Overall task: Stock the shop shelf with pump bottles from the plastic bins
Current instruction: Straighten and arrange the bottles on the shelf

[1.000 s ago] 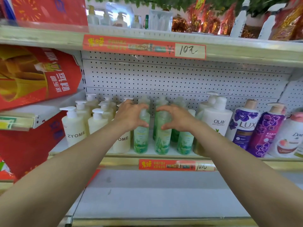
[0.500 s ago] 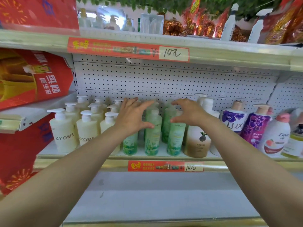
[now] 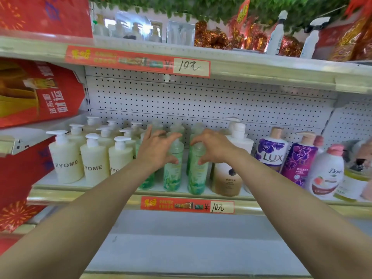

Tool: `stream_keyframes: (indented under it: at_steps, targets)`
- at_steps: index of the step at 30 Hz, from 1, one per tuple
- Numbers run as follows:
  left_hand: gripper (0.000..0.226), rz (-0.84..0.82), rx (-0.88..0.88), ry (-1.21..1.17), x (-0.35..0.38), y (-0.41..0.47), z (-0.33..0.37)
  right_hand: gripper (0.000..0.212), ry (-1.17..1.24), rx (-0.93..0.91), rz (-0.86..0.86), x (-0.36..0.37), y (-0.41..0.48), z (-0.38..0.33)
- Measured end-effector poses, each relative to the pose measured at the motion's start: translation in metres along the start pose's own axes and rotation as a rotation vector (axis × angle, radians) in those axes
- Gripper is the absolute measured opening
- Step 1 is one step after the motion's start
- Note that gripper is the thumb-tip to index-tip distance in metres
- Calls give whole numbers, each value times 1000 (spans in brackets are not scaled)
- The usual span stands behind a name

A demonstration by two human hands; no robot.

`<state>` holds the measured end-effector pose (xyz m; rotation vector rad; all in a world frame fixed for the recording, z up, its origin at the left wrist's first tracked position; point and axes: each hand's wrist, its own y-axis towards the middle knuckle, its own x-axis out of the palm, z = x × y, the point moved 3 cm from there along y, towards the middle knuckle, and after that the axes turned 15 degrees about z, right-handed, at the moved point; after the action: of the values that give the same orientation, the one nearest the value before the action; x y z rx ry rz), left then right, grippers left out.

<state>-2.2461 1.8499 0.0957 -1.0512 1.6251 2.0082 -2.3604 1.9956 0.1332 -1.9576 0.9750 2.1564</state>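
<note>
Green pump bottles (image 3: 173,174) on shelf (image 3: 84,193); left hand (image 3: 158,153), right hand (image 3: 214,148) each curled round one.

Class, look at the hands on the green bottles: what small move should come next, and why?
Probably slide both bottles into line: the left hand curls round one green bottle, the right hand round its neighbour, and the neighbour stands slightly nearer the shelf edge.

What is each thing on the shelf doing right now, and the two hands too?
Left hand, holds the middle green bottle, which stands upright.
Right hand, holds the right green bottle, which stands upright.
ZYOME bottles, upright, untouched.
Brown bottle, upright.
LUX bottle, upright.
Dove bottle, upright.
</note>
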Motion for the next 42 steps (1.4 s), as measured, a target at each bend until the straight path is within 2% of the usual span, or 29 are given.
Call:
stream_keyframes:
  at_steps: [12, 23, 27, 29, 33, 35, 37, 39, 42]
  targets:
    - [93, -21, -31, 33, -3, -2, 4, 72, 16, -50, 19, 10, 8, -3]
    - [92, -28, -2, 63, 0, 3, 5, 71, -12, -9, 22, 11, 7, -9]
    - [91, -11, 28, 58, 1, 0, 3, 80, -20, 0, 7, 7, 1, -11]
    - [91, -10, 41, 65, 1, 1, 3, 83, 81, 30, 94, -2, -5, -9]
    - [98, 46, 64, 77, -3, 0, 8, 73, 253, 179, 556, -38, -27, 12]
    - [98, 128, 119, 3, -5, 0, 21, 77, 250, 295, 690, -50, -38, 30]
    - [96, 159, 164, -85, -6, 5, 39, 88, 274, 410, 648, -52, -46, 47]
    - [96, 137, 171, -149, -5, 11, 55, 97, 285, 497, 515, -46, -51, 60]
    - [95, 96, 137, -239, 2, 17, 72, 90, 309, 515, 395, -35, -53, 75]
